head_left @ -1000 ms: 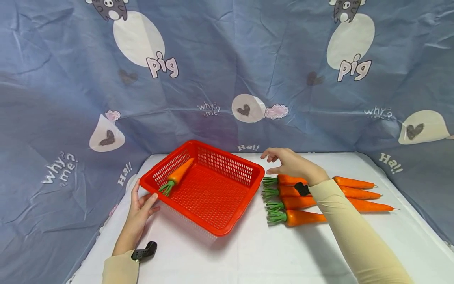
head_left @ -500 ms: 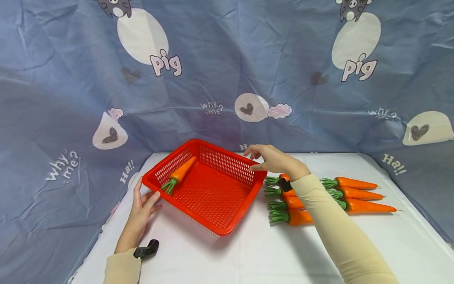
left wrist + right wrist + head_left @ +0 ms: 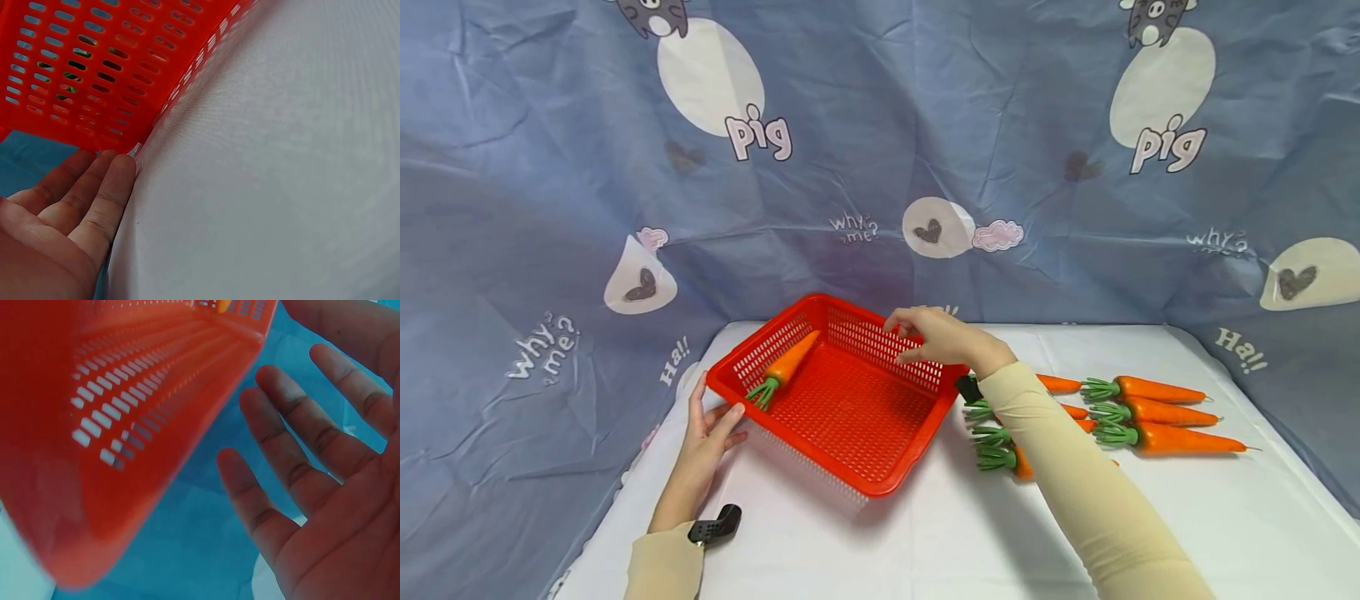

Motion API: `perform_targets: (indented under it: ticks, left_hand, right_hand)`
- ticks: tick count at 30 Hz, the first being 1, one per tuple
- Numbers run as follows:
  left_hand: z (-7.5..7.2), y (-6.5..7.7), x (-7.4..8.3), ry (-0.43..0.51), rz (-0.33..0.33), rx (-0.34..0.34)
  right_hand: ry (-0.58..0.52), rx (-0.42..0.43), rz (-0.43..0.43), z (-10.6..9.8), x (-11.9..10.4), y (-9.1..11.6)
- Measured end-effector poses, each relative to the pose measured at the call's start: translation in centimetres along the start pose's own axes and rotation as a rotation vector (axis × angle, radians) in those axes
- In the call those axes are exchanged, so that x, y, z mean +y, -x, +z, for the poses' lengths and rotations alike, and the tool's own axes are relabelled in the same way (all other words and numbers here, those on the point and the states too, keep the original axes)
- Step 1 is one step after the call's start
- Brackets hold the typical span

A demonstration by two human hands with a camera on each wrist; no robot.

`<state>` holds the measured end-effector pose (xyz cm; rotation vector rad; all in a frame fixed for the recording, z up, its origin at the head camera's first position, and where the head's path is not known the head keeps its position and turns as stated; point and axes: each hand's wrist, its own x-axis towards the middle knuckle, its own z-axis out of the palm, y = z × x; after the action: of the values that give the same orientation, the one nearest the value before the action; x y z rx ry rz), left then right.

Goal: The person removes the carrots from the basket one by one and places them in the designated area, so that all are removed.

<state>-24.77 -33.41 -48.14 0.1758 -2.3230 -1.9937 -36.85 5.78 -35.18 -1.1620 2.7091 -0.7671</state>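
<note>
A red plastic basket point(image 3: 850, 417) with slotted walls sits on the white tabletop, one carrot point(image 3: 793, 358) lying inside along its left wall. My left hand point(image 3: 700, 450) holds the basket's left corner, thumb at the rim; in the left wrist view its fingers point(image 3: 103, 203) reach the foot of the wall. Over the basket's far right rim is my right hand point(image 3: 936, 337), with loosely bent, spread fingers and nothing in them. From the right wrist view, these fingers point(image 3: 300, 444) look apart from the basket wall point(image 3: 144, 412).
Several carrots point(image 3: 1024, 462) lie right of the basket, partly hidden under my right forearm. Farther right, 3 more carrots point(image 3: 1183, 439) lie in a row, green tops facing left. A blue printed cloth point(image 3: 865, 150) hangs behind and beside the white tabletop point(image 3: 925, 550).
My right hand has moved left from above the near carrots to over the basket's far right rim, still holding nothing. The left hand, basket and carrots keep their places.
</note>
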Motion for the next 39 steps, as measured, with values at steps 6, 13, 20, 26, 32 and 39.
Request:
perform_targets:
  ticks: [6,13,20,26,32,39]
  left_hand:
    - [-0.2,0.0,-0.1,0.007,-0.006,-0.01]
    - [-0.7,0.1,-0.1,0.013,-0.006,-0.006]
    - [-0.7,0.1,0.0,0.015,-0.016,-0.002]
    - [-0.5,0.3,0.0,0.016,-0.033,-0.004]
    - [-0.3,0.2,0.0,0.018,-0.029,-0.01]
    - [-0.2,0.0,0.0,0.014,-0.023,-0.012]
  right_hand:
    - [-0.006,-0.027,0.017,1.1,-0.8,-1.7]
    - [-0.018,-0.061,0.013,2.3,-2.0,-3.7]
    - [0.011,-0.064,-0.017,3.7,-2.8,-5.3]
    - [0.023,-0.091,-0.037,5.0,-3.5,-6.8]
    - [0.042,-0.135,-0.024,6.3,-4.6,-8.0]
    - [0.107,-0.163,-0.012,7.9,-5.8,-9.4]
